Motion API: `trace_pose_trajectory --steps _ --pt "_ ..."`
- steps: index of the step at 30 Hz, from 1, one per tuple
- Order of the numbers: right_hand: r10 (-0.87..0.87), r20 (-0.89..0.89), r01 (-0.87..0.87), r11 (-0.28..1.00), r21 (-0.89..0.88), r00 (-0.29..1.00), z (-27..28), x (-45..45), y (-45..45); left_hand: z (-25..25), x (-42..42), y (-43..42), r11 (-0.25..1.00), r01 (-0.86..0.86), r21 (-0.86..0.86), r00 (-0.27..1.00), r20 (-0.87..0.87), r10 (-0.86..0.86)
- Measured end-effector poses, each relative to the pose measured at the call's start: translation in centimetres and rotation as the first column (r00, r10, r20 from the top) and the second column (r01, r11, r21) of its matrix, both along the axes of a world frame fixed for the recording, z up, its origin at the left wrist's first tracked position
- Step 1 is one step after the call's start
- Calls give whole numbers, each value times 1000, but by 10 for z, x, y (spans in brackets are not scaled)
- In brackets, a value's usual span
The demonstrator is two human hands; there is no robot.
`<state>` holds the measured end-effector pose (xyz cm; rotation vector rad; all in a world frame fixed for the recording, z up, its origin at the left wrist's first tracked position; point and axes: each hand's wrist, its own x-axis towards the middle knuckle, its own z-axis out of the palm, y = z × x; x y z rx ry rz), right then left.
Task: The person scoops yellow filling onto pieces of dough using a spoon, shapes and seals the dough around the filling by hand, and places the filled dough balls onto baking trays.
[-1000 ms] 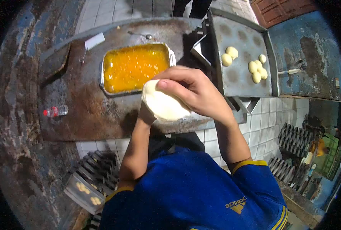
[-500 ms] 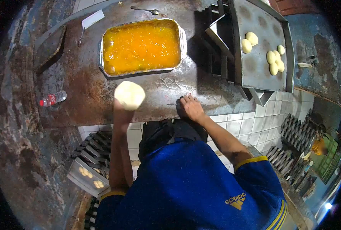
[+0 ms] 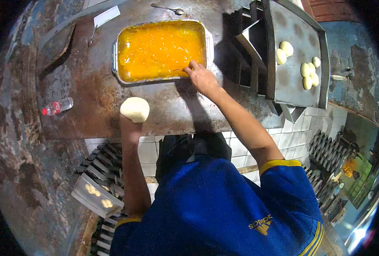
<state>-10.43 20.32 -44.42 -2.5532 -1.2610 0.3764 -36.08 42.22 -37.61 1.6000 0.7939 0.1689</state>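
Observation:
A pale flattened round of dough (image 3: 135,109) rests on my left hand (image 3: 129,123), whose fingers are mostly hidden beneath it. My right hand (image 3: 201,78) is over the near right edge of a metal tray (image 3: 210,47). Between its pinched fingers is a thin tool (image 3: 178,70), its tip reaching into the wet, glossy orange filling (image 3: 159,49). The tool is too small to tell whether it is a knife or a spatula.
A spoon (image 3: 168,8), a white card (image 3: 107,16) and a red-capped bottle (image 3: 58,106) lie on the worn table. At right, a tilted baking tray (image 3: 291,87) on a stack of metal trays bears several dough balls (image 3: 310,75). Another tray (image 3: 83,197) with dough stands low at left.
My right hand has moved forward from the table's near edge to the filling, bringing the thin tool along. My left hand with the dough has shifted slightly left.

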Motion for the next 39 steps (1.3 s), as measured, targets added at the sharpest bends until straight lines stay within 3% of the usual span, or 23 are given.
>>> trace_pose_trajectory --steps 2,4,7,8,10,14,16,20,23,25,28,30,31,32,33,34,35,37,39 --pt "36 18 -34 995 -98 999 -3 3 5 -40 -18 11 992 -82 -96 996 24 85" --pt "68 -22 -71 984 -165 997 -3 7 7 -43 -19 16 968 -163 -193 984 44 174" --pt "7 -156 -42 974 -223 988 12 26 7 -44 -30 23 999 -49 -20 995 -83 47" --pt "7 -154 -42 974 -223 988 13 36 5 -50 -33 26 991 -115 -72 992 -61 111" --pt "108 -399 -125 992 -18 911 12 59 3 -45 -31 26 976 -179 -126 984 -42 175" --pt "71 -272 -76 997 -6 960 0 51 12 -35 -25 29 970 -113 -217 993 -3 116" --pt "34 -209 -62 990 -125 977 -5 40 19 -32 -21 33 956 -104 -273 994 -4 107" --pt "72 -189 -100 985 -142 979 -9 32 20 -9 -9 34 997 46 -64 989 -138 -55" --pt "99 -269 -116 992 -50 958 -11 50 14 0 -7 33 986 105 128 993 -75 -96" --pt "80 -510 -73 997 34 856 -9 63 16 8 -3 33 969 114 219 993 -24 -112" --pt "81 -579 -43 996 79 811 7 59 20 0 0 40 979 188 84 966 -195 -169" --pt "69 -637 -27 997 76 768 24 49 24 -35 -10 50 993 120 21 989 -94 -118" --pt "89 -742 12 992 130 665 34 43 25 -37 -7 53 995 96 2 993 -62 -96" --pt "120 -829 54 983 178 546 44 34 26 -41 -5 51 948 171 270 985 -70 -157" --pt "167 -815 74 966 249 555 73 21 29 -29 3 50 770 321 551 946 -144 -291" --pt "249 -709 59 923 379 660 91 6 32 -16 11 49 491 378 785 911 -223 -345" --pt "310 -581 29 865 500 753 108 -8 34 7 25 43 488 377 787 914 -229 -336" --pt "250 -504 50 860 509 827 149 -34 37 49 54 22 868 219 447 962 50 -268" --pt "231 -468 44 862 506 853 162 -54 38 65 65 12 921 151 360 970 126 -208"
